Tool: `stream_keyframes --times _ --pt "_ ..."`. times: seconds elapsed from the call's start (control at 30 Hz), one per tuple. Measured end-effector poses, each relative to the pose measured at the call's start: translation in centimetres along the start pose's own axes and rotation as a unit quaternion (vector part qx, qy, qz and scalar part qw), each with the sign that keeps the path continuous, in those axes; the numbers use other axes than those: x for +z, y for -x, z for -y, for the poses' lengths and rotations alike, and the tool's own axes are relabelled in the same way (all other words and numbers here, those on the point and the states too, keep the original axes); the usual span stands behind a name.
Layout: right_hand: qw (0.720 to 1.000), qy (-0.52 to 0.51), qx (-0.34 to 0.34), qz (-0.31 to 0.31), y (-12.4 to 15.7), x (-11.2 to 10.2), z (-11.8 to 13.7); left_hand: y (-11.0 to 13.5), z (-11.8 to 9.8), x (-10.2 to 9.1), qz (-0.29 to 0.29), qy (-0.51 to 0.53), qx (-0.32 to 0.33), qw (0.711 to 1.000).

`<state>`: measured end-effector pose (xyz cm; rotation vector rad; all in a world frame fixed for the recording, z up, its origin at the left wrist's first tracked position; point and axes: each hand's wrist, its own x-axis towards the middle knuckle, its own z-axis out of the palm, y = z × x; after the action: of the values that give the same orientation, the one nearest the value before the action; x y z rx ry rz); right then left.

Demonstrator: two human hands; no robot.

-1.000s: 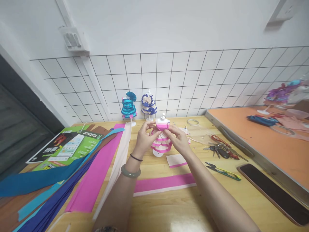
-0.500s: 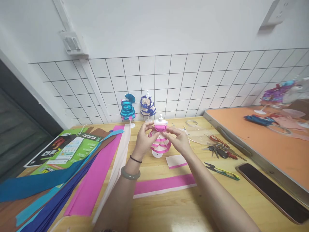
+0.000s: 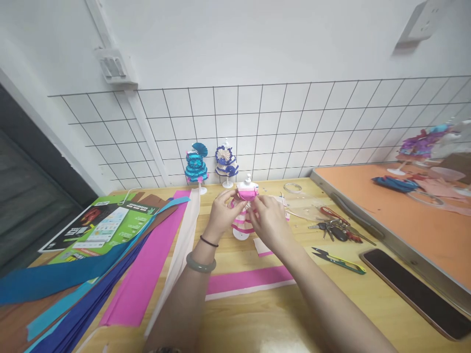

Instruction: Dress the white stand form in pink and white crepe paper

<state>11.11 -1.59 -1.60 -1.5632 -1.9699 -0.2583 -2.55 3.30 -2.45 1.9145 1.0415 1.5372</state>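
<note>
Here, hands [image 3: 222,213] pinching pink-trimmed dress [image 3: 242,220], green leaflet [image 3: 136,226], print [image 3: 138,208] illegibly small

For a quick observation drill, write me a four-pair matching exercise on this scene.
1. mannequin
2. snips
3. phone
4. bangle

A. grey-green, worn on the left arm
B. yellow and green handles
C. between the left hand and right hand
D. dark screen facing up

Pairs: 1-C, 2-B, 3-D, 4-A
</note>
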Motion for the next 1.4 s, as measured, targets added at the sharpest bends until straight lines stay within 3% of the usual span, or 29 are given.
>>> stream_keyframes --times 0.23,0.37,0.6,0.83,1.03,1.17,1.27,1.4 --pt "0.991 0.129 0.018 0.007 0.6 0.8 1.9 -0.1 0.5 -0.2 0.009 -0.011 0.019 1.000" --pt "0.993 0.116 0.009 0.007 1.2 1.0 1.8 -0.2 0.8 -0.2 0.005 0.000 0.031 0.999" --pt "0.997 0.072 0.028 -0.018 1.6 0.4 2.1 0.0 0.5 0.0 0.029 0.053 -0.016 0.998" --pt "0.993 0.098 0.047 -0.036 2.0 2.2 3.3 0.0 0.5 0.1 0.039 0.079 -0.021 0.996" --pt "0.997 0.077 0.026 -0.008 2.9 2.1 3.2 0.0 0.5 0.6 0.039 0.102 -0.034 0.993" --pt "1.000 0.016 0.010 -0.012 4.1 0.6 1.4 0.0 0.7 0.8 0.024 0.120 -0.042 0.992" --pt "0.997 -0.071 -0.014 -0.019 5.9 -0.4 -1.9 0.0 0.8 0.7 0.033 0.122 -0.033 0.991" --pt "0.990 -0.119 0.077 0.003 9.4 -0.7 -7.7 0.1 0.7 0.7 0.053 0.125 -0.017 0.991"
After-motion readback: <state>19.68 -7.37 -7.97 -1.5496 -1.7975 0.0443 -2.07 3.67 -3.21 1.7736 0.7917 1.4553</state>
